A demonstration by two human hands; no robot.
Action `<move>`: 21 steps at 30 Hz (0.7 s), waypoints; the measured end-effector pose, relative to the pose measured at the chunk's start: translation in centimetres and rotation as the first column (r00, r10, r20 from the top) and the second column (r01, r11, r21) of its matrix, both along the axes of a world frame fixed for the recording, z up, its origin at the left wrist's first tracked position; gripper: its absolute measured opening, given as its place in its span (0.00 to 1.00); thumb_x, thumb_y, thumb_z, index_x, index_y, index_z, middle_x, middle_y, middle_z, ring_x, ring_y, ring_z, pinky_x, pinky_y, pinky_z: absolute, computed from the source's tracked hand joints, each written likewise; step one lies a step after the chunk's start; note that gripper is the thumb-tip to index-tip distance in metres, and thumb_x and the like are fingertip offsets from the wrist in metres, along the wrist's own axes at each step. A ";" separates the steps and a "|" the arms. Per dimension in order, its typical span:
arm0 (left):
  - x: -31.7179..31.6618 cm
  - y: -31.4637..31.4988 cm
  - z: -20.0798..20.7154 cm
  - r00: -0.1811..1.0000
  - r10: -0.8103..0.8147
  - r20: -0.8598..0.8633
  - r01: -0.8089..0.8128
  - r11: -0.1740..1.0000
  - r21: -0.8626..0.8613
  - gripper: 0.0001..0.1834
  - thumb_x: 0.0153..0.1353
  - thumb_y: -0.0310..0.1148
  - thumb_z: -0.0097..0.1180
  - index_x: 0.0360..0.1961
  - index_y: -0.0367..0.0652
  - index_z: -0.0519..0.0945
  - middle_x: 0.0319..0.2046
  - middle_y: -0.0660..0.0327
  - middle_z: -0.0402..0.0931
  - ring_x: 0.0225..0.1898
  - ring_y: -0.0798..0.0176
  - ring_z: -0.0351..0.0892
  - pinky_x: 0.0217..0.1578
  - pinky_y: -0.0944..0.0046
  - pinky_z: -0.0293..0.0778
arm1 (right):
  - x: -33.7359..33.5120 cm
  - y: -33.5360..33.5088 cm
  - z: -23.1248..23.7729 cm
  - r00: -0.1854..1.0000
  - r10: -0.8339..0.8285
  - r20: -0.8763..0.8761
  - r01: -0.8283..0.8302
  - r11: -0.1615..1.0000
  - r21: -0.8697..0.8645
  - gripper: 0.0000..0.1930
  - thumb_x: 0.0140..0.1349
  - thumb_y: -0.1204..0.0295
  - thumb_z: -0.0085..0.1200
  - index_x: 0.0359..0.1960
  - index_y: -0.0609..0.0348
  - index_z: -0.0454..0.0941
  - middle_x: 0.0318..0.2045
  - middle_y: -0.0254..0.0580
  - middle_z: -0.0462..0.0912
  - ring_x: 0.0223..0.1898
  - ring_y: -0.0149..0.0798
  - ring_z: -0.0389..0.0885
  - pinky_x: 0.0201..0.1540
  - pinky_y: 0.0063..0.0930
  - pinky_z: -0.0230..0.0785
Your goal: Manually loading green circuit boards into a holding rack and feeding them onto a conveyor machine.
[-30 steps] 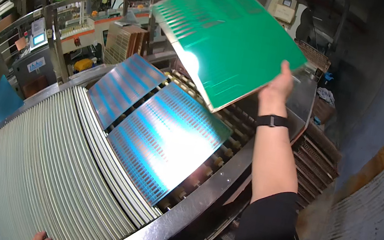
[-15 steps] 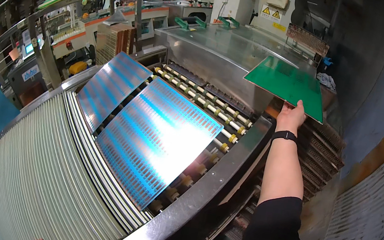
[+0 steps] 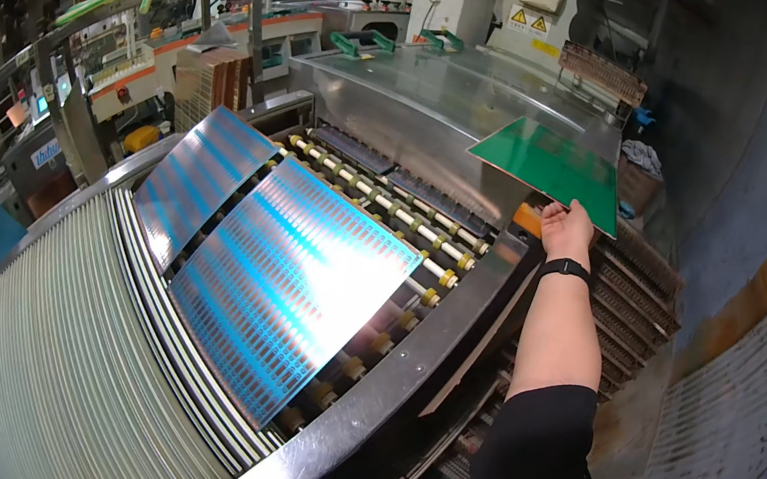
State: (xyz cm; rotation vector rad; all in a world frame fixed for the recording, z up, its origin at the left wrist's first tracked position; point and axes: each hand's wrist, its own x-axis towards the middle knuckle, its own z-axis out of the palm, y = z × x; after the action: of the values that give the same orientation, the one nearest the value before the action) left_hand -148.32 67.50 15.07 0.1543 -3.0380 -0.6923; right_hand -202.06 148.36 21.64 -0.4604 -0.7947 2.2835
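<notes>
While pinching green board (image 3: 551, 162) by its near edge with right hand (image 3: 565, 231), keeping it flat, clear of conveyor rollers (image 3: 380, 200) and two shiny blue panels (image 3: 290, 280); left hand out of sight.

From my feed I see a factory hall. A roller conveyor (image 3: 79, 361) fills the lower left of the frame, feeding a stainless steel machine housing (image 3: 446, 108) at top centre. Grey machinery and racks (image 3: 82, 37) crowd the upper left. A grey wall (image 3: 739, 177) and a worn floor (image 3: 737, 431) occupy the right side.
</notes>
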 end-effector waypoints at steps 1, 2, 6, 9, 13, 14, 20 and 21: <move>0.1 0.0 0.0 1.000 0.004 0.008 -0.004 1.000 -0.003 0.29 0.70 0.31 0.54 0.69 0.32 0.66 0.74 0.44 0.52 0.67 0.42 0.68 0.64 0.47 0.72 | -0.1 0.1 0.0 1.000 -0.007 -0.018 0.007 1.000 -0.019 0.11 0.79 0.67 0.42 0.40 0.60 0.70 0.30 0.37 0.75 0.28 0.34 0.74 0.32 0.29 0.72; 0.1 0.0 0.2 1.000 0.007 0.017 -0.007 1.000 -0.007 0.29 0.70 0.32 0.53 0.70 0.33 0.66 0.74 0.44 0.52 0.67 0.42 0.68 0.64 0.47 0.72 | -0.2 0.1 0.1 0.999 -0.015 -0.035 0.014 0.999 -0.039 0.11 0.79 0.68 0.41 0.42 0.62 0.71 0.33 0.40 0.76 0.32 0.37 0.78 0.36 0.31 0.76; 0.2 0.2 1.0 0.997 -0.045 0.059 0.058 0.969 -0.241 0.29 0.71 0.33 0.53 0.70 0.33 0.65 0.74 0.44 0.52 0.68 0.42 0.67 0.64 0.47 0.72 | -0.4 -0.5 0.0 0.999 0.012 -0.031 -0.012 1.000 0.005 0.14 0.79 0.67 0.42 0.52 0.68 0.70 0.50 0.54 0.79 0.52 0.48 0.81 0.55 0.41 0.78; 0.1 0.2 1.0 0.997 -0.016 0.078 0.026 0.991 -0.128 0.29 0.72 0.33 0.52 0.71 0.34 0.64 0.74 0.44 0.52 0.69 0.41 0.66 0.64 0.46 0.72 | -0.1 -1.4 -0.4 0.970 0.160 -0.185 -0.146 0.985 0.087 0.24 0.79 0.65 0.42 0.68 0.70 0.60 0.71 0.64 0.62 0.72 0.58 0.65 0.69 0.50 0.66; 0.2 0.0 0.1 0.999 0.004 0.046 -0.003 1.000 -0.028 0.29 0.72 0.33 0.52 0.71 0.34 0.63 0.74 0.44 0.51 0.68 0.41 0.67 0.65 0.46 0.71 | 0.7 -2.7 -0.7 0.989 0.122 -0.087 -0.112 0.987 0.117 0.24 0.79 0.66 0.43 0.69 0.69 0.59 0.68 0.63 0.68 0.63 0.57 0.76 0.60 0.45 0.75; 0.2 -0.1 0.1 0.999 0.007 0.041 -0.005 0.999 -0.033 0.29 0.72 0.33 0.52 0.71 0.34 0.63 0.74 0.44 0.51 0.69 0.42 0.67 0.66 0.46 0.70 | 0.8 -3.1 -0.5 0.998 0.034 -0.047 -0.023 0.975 0.219 0.23 0.77 0.65 0.45 0.66 0.67 0.63 0.61 0.60 0.75 0.54 0.52 0.81 0.51 0.41 0.77; -0.6 1.7 2.0 0.997 -0.007 0.080 0.031 0.951 -0.308 0.29 0.71 0.35 0.53 0.71 0.37 0.65 0.77 0.48 0.48 0.68 0.36 0.66 0.68 0.42 0.66 | 0.2 -8.3 5.5 0.977 -0.004 -0.213 0.091 0.912 0.400 0.15 0.74 0.60 0.49 0.47 0.60 0.77 0.31 0.43 0.85 0.28 0.34 0.82 0.29 0.25 0.73; -1.0 2.2 2.3 0.997 -0.002 0.078 0.028 0.941 -0.336 0.31 0.70 0.37 0.55 0.71 0.39 0.65 0.78 0.50 0.47 0.68 0.36 0.66 0.70 0.41 0.63 | -0.1 -10.0 7.3 0.971 0.059 -0.233 0.053 0.893 0.447 0.17 0.74 0.58 0.49 0.47 0.61 0.77 0.31 0.42 0.85 0.28 0.34 0.82 0.30 0.26 0.73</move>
State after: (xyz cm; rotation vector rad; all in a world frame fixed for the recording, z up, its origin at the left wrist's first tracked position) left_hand -149.30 69.74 17.38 0.1525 -3.1738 -0.1589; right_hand -202.16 138.39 28.95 0.0336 -1.1543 2.0152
